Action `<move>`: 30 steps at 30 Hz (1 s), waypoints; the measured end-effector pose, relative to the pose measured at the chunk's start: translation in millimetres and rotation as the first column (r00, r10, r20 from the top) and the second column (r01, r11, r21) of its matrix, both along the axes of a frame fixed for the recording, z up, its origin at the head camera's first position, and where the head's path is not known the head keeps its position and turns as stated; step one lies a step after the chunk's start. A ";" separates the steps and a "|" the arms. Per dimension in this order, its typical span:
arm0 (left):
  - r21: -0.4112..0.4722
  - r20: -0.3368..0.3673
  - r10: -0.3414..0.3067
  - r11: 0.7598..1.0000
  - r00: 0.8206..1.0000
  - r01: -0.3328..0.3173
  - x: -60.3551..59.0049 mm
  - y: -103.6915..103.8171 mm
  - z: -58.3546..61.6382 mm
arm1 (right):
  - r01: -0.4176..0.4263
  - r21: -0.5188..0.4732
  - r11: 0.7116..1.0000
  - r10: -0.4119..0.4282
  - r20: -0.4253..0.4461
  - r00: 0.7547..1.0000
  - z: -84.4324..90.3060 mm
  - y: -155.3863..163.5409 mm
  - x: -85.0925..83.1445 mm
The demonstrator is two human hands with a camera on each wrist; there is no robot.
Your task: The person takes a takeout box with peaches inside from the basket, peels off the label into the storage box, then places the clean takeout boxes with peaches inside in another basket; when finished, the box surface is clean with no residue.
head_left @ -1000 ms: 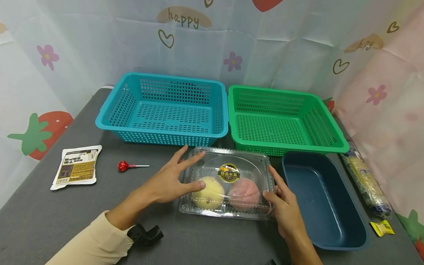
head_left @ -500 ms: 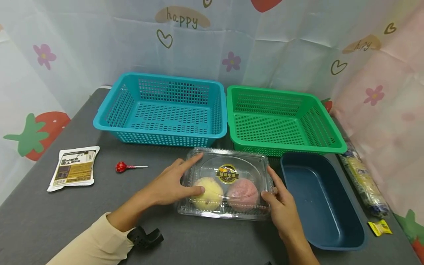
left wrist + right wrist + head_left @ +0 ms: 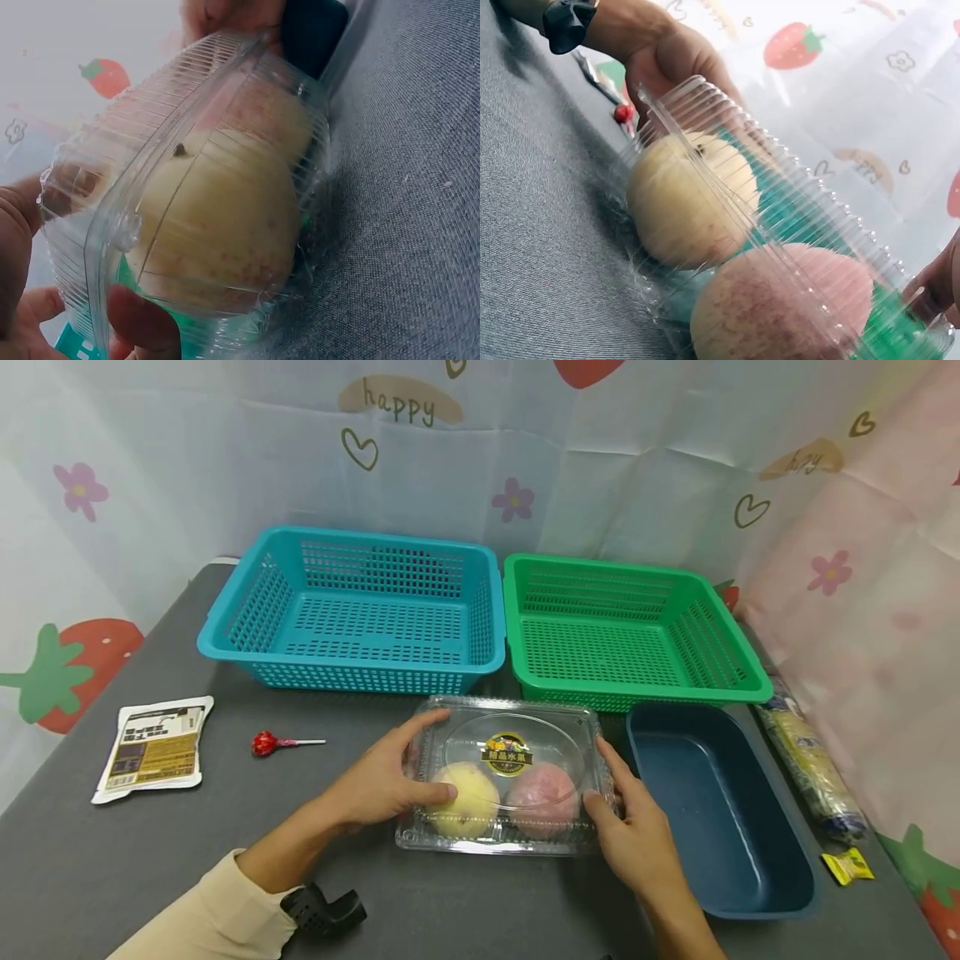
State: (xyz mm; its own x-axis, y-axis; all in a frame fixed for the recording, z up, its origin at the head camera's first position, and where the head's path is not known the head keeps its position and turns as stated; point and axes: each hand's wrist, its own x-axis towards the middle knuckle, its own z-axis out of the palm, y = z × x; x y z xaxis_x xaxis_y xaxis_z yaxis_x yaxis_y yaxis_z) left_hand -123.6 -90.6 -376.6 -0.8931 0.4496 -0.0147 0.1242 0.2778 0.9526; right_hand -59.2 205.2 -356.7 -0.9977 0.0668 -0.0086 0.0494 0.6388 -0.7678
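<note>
A clear plastic clamshell fruit box (image 3: 558, 739) with a round label lies on the grey table. Inside, a pale yellow peach (image 3: 467, 810) sits on the left and a pink peach (image 3: 543, 797) on the right. My left hand (image 3: 378, 785) grips the box's left side, its thumb over the lid's edge; in the left wrist view, fingers curl round the rim close to the yellow peach (image 3: 225, 217). At the opposite side my right hand (image 3: 637, 831) holds the box, thumb on top. Its fingers' undersides are partly hidden.
Behind the box stand a blue basket (image 3: 352, 664) and a green basket (image 3: 637, 689). A dark blue basin (image 3: 712, 810) is close by my right hand. Leftward lie a lollipop (image 3: 264, 743) and a white-edged packet (image 3: 153, 747). A long wrapped pack (image 3: 813, 764) and yellow candy (image 3: 847, 866) lie far right.
My left hand's spread fingers have come down and closed on the box's left side. My right hand keeps its hold. The whole head view has shifted slightly, with things appearing further left.
</note>
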 end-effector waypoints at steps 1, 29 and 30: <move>0.009 0.013 0.003 1.000 1.000 -0.003 0.4 0.5 0.6 | -0.005 0.028 1.000 0.005 -0.011 1.000 1.2 0.0 0.4; 0.138 0.196 -0.110 0.987 0.974 0.083 -7.8 -5.4 5.8 | -0.440 0.172 0.881 0.463 -0.132 0.876 48.8 -31.6 -69.1; 0.138 0.198 -0.110 0.987 0.974 0.084 -8.0 -5.1 5.8 | -0.449 0.182 0.875 0.473 -0.121 0.873 48.2 -34.1 -71.3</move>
